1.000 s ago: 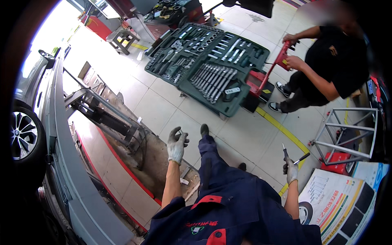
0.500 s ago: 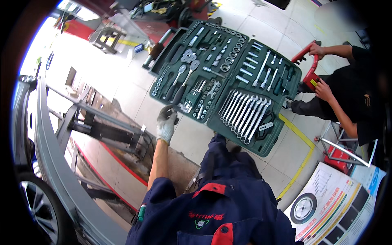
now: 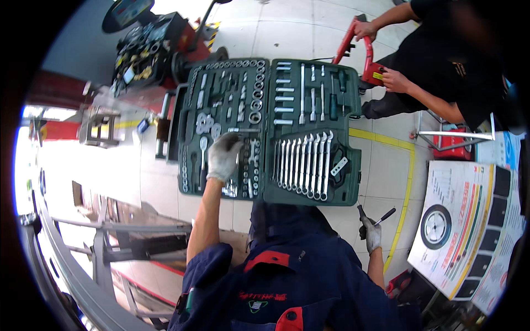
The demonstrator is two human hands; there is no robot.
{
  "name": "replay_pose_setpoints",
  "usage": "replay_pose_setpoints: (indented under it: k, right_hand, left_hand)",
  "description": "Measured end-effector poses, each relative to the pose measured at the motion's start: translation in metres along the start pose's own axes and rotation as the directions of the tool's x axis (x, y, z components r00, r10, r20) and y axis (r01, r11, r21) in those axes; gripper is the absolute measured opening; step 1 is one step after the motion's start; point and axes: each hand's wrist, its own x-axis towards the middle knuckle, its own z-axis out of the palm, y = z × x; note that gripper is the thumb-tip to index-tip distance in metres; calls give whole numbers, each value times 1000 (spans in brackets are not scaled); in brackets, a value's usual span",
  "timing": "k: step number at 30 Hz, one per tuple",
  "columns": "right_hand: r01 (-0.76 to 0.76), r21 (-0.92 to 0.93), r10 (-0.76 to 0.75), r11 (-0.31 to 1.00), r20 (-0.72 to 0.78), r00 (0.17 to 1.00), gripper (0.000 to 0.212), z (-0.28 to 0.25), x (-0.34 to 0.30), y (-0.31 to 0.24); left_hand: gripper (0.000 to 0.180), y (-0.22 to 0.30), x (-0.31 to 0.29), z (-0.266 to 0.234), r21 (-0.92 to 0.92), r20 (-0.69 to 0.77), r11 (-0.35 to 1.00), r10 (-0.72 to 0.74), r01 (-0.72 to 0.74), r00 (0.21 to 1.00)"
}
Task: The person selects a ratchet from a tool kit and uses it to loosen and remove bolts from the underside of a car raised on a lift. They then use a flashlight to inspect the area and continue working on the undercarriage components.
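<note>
A green tool case (image 3: 353, 190) lies spread wide in front of me, with sockets, ratchets and wrenches in its moulded slots. My left hand (image 3: 223, 159), in a pale work glove with dark fingertips, is over the case's left half. Its fingers are curled beside a ratchet (image 3: 203, 151) and a short silver bar (image 3: 244, 130); what they grip, if anything, is hidden beneath them. Low at the right, off the case's corner, my gloved right hand (image 3: 372, 233) is closed round a tool with a dark handle (image 3: 386, 215). A second dark shaft sticks up from that hand.
A row of combination wrenches (image 3: 301, 165) fills the case's right half. Another person in dark clothes (image 3: 441, 60) holds a red handle (image 3: 369, 60) at the upper right. A printed board with a wheel picture (image 3: 458, 226) stands right; a grey metal frame (image 3: 105, 248) stands left.
My left hand has moved from beside the case to over its left half. My right hand has come into view with the dark-handled tool. The view has turned, so the case sits straighter.
</note>
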Motion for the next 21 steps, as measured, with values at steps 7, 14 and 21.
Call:
replay_pose_setpoints:
  k: [7,14,21]
  right_hand:
    - [-248,204,288,947,-200,937,31,59,-98,108]
    - [-228,-325,190,918,-145,971,30,102,-209,290]
    - [-453,90,462,887,-198,865,30,137,-215,240]
  left_hand:
    - [22,54,201,97,251,207,839,441,-483,873]
    - [24,51,276,137,431,483,591,487,-682,728]
    - [22,41,277,154,584,623,248,474,-773,623]
